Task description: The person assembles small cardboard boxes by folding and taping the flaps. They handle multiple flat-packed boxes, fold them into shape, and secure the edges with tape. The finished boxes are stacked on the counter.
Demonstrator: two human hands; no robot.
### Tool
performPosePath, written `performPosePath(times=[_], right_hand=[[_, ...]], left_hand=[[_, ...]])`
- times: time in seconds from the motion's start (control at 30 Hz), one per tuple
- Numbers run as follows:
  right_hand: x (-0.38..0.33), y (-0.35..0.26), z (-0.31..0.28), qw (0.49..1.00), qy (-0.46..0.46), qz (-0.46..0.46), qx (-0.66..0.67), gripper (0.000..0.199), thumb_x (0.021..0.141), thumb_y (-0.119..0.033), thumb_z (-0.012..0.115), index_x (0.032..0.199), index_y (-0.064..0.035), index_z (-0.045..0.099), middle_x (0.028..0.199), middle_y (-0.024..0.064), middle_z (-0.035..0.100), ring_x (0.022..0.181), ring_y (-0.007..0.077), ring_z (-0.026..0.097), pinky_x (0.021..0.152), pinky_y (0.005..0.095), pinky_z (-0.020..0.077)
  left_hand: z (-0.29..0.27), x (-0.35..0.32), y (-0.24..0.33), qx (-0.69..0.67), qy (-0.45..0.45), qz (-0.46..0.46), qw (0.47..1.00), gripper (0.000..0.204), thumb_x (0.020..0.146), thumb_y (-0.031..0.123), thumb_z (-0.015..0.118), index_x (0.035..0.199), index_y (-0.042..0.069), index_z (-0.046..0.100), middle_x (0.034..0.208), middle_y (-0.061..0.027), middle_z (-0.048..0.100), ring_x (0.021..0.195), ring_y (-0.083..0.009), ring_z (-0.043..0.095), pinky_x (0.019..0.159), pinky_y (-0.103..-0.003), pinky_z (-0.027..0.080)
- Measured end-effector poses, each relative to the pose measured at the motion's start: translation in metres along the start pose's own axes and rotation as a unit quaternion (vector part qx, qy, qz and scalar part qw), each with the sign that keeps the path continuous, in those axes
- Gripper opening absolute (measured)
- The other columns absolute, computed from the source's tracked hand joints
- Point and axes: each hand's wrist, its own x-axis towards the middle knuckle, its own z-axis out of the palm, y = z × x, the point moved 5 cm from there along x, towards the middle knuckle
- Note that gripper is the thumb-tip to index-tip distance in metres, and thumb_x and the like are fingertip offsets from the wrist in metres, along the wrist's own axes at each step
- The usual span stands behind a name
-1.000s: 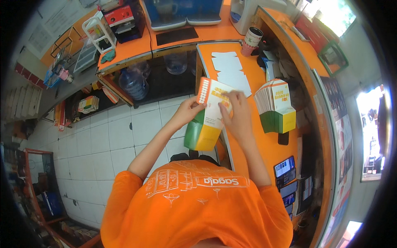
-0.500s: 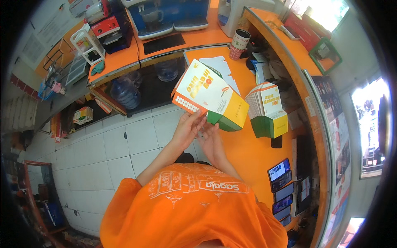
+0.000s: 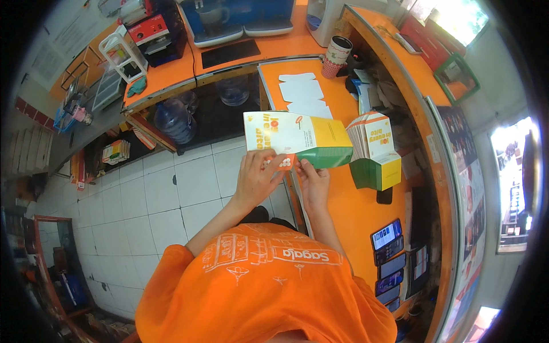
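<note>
A printed cardboard box (image 3: 320, 134) in white, yellow, green and orange is held up over the near left edge of the orange table. My left hand (image 3: 254, 178) is closed on its orange flap near the left end, fingers lying over the flap. Where the orange flap meets the green side, my right hand (image 3: 315, 182) pinches the lower edge between thumb and fingers. To the right of it stands a nested stack of similar boxes (image 3: 374, 166). A flat white cardboard blank (image 3: 301, 91) lies on the table beyond.
The orange table (image 3: 349, 211) extends along my right. Several phones (image 3: 392, 264) lie in a row at its right side, near a black phone (image 3: 385, 196). A patterned cup (image 3: 336, 56) stands at the back. Water jugs (image 3: 174, 123) sit under the far counter; white floor tiles (image 3: 166, 211) are on the left.
The box has turned from a slant to nearly level and come slightly toward me, uncovering more of the white blank. My right hand has moved right and up along its lower edge.
</note>
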Motion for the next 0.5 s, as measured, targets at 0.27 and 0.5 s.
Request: performPosePath(times=[0.27,0.5], right_hand=[[-0.004,-0.001,0.001,0.998,-0.013,0.001,-0.061,0.023,0.085,-0.007,0.068,0.105,-0.0016,0.059,0.097,0.0066,0.066,0.083,0.0134,0.061,0.075,0.0267,0.0485],[-0.009,0.009,0.006,0.997,-0.029,0.069,0.021,0.020,0.087,-0.004,0.066,0.104,-0.0013,0.058,0.095,0.0070,0.064,0.083,0.0134,0.061,0.075,0.0259,0.0504]], left_hand=[[0.004,0.002,-0.013,-0.040,-0.028,0.041,0.998,0.030,0.073,0.012,0.074,0.101,0.012,0.066,0.099,-0.0075,0.059,0.093,-0.0255,0.056,0.073,-0.036,0.045],[0.056,-0.043,0.001,-0.525,-0.219,-0.432,0.700,0.026,0.089,0.026,0.064,0.104,0.004,0.061,0.095,-0.0055,0.063,0.078,-0.0165,0.060,0.063,-0.028,0.048]])
